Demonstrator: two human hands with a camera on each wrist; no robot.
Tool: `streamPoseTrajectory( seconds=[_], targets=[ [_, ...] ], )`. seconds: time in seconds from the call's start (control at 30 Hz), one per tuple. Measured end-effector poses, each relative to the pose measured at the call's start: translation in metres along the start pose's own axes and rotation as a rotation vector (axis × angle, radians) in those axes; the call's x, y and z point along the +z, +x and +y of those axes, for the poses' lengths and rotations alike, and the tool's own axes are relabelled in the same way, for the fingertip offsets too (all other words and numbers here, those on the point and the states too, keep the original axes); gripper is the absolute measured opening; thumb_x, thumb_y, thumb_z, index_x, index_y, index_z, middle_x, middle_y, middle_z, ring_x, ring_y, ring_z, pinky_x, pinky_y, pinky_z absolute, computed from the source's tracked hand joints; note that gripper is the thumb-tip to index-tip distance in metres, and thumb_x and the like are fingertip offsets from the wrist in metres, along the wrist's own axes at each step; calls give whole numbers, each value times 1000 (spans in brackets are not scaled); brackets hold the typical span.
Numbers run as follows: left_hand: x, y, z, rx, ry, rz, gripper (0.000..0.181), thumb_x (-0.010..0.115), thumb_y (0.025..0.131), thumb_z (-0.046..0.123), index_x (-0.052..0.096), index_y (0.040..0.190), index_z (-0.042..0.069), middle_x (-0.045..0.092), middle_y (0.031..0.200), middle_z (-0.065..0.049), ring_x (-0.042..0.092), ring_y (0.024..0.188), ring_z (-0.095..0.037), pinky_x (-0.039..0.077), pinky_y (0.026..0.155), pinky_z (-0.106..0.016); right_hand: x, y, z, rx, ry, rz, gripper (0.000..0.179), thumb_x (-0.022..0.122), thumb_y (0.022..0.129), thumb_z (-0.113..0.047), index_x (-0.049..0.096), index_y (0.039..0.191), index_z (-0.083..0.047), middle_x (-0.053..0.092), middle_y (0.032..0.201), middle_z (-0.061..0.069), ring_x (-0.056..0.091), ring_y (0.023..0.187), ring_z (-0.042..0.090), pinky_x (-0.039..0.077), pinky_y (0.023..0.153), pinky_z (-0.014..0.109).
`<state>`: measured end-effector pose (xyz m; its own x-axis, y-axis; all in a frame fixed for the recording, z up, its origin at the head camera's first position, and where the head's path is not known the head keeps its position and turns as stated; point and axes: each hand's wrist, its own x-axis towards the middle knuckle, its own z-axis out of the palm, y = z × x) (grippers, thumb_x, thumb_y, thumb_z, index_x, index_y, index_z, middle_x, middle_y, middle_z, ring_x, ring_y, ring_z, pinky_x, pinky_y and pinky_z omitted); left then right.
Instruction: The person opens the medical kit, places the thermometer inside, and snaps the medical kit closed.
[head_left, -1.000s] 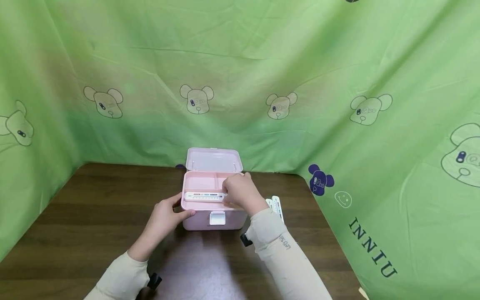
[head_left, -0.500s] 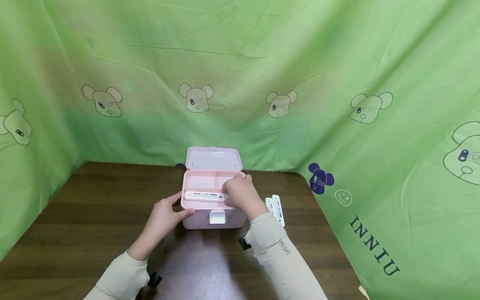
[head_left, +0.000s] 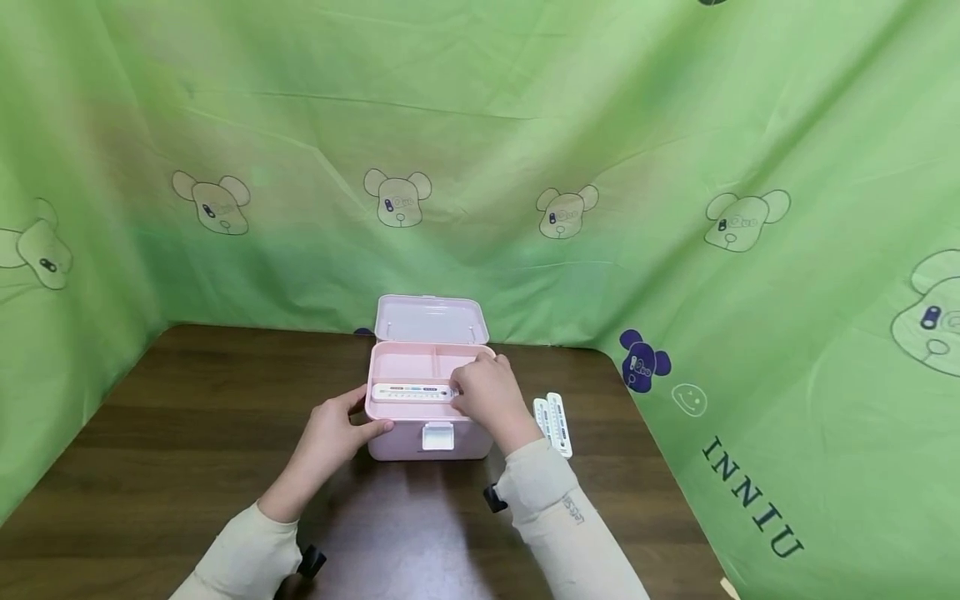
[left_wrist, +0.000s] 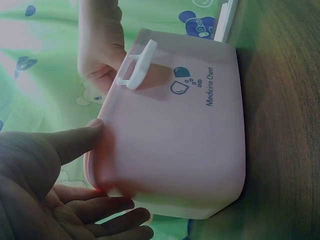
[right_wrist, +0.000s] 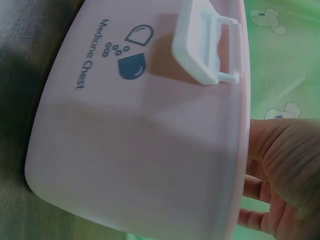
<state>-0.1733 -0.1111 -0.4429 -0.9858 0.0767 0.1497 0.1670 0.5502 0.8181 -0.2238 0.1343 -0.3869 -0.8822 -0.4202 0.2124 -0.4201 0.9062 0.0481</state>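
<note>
A pink medicine box [head_left: 465,442] stands with its lid [head_left: 431,321] raised at the back. Its front bears the print "Medicine Chest" and a white latch [left_wrist: 137,65]. My left hand [head_left: 333,429] holds the box's front left corner, thumb on the front rim and fingers along the side. Inside the divided top tray [head_left: 405,360], a white thermometer [head_left: 408,393] lies crosswise in the front section. My right hand [head_left: 491,400] pinches its right end, and those fingertips are partly hidden. In the right wrist view, the box wall hides the thermometer.
Two more white thermometers [head_left: 558,425] lie side by side on the brown wooden table [head_left: 225,433], right of the box and close to my right wrist. A green cloth [head_left: 480,250] with bear prints hangs behind and at both sides.
My right forearm has shifted slightly, so more of the two thermometers on the table shows. The left hand, the box and the thermometer in the tray stay as they were.
</note>
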Motion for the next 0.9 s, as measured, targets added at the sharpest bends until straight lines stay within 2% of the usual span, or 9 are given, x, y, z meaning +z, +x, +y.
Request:
streamPoseTrajectory(
  seconds=[0.2, 0.43, 0.8, 0.9],
  targets=[
    [2, 1, 3, -9, -1, -5, 71, 86, 84, 32, 59, 145, 8, 68, 134, -13, 63, 127, -33, 53, 100, -52, 5, -7, 4, 16, 5, 67, 20, 89, 74, -26, 70, 70, -23, 64, 64, -12, 52, 79, 20, 39, 77, 41],
    [0, 2, 5, -10, -4, -2, 70, 86, 84, 31, 59, 145, 7, 69, 132, -13, 64, 124, -33, 55, 97, -50, 7, -12, 4, 16, 39, 124, 8, 86, 78, -19, 78, 81, -20, 73, 75, -9, 58, 84, 22, 43, 81, 44],
    [2, 0, 1, -10, -19, 10, 70, 87, 83, 31, 61, 143, 7, 70, 131, -11, 67, 121, -30, 56, 94, -48, 17, -19, 7, 71, 149, 192, 14, 88, 80, -22, 81, 91, -19, 76, 84, -9, 63, 92, 20, 45, 86, 42],
    [3, -1, 0, -19, -22, 9, 69, 86, 84, 31, 61, 143, 7, 70, 131, -11, 67, 120, -30, 57, 94, -48, 17, -25, 9, 82, 183, 237, 15, 87, 80, -22, 81, 92, -19, 77, 87, -9, 64, 92, 21, 46, 89, 43]
  ],
)
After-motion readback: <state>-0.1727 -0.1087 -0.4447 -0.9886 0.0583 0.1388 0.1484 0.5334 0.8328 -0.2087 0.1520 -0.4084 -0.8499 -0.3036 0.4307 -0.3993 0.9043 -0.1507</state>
